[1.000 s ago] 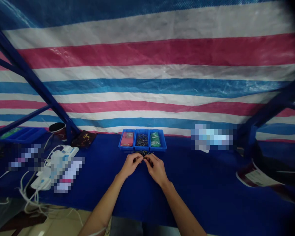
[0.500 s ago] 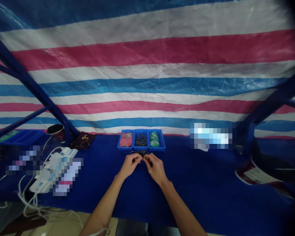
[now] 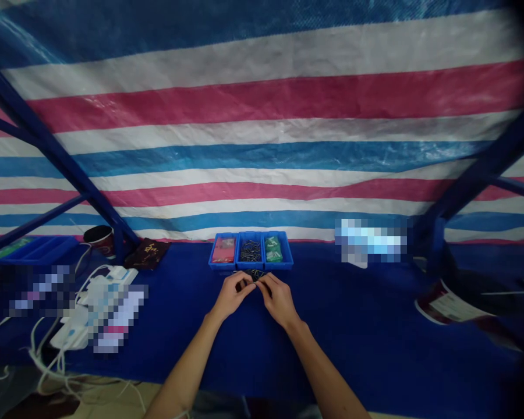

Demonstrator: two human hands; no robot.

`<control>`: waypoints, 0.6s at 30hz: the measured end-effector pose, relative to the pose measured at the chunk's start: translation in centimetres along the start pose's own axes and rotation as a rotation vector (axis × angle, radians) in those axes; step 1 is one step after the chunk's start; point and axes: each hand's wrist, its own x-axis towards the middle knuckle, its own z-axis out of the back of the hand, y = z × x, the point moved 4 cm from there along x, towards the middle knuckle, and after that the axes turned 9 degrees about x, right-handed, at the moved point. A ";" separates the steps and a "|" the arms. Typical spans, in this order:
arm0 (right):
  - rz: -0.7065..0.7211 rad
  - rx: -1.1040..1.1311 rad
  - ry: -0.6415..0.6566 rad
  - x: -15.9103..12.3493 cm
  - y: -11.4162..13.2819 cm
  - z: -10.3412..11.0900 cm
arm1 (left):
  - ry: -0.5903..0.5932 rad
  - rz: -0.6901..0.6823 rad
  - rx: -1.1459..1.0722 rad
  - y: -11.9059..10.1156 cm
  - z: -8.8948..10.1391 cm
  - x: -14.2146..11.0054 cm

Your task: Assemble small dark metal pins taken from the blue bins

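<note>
My left hand and my right hand meet at the fingertips on the blue table cover. Something tiny sits between them, mostly hidden by my fingers. Just beyond lies a small loose pile of dark metal pins. Behind it stands a blue three-compartment tray, holding a red packet, dark pins and a green packet.
A white power strip with white cables lies to the left. Beyond it are a paper cup, a dark pouch and a blue tray. Blurred objects stand on both sides. A striped tarp and blue steel struts form the back.
The view has tilted slightly. My hands stay together over the pile, and the thin pin seen earlier between my fingers is now hidden.
</note>
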 end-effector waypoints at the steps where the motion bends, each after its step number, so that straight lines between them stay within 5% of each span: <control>1: -0.004 -0.003 0.003 0.0 0.0 0.1 | -0.001 -0.005 0.002 0.0 0.0 0.0; 18: -0.009 0.037 0.012 0.1 0.1 0.4 | 0.043 0.005 0.028 0.3 -0.3 0.1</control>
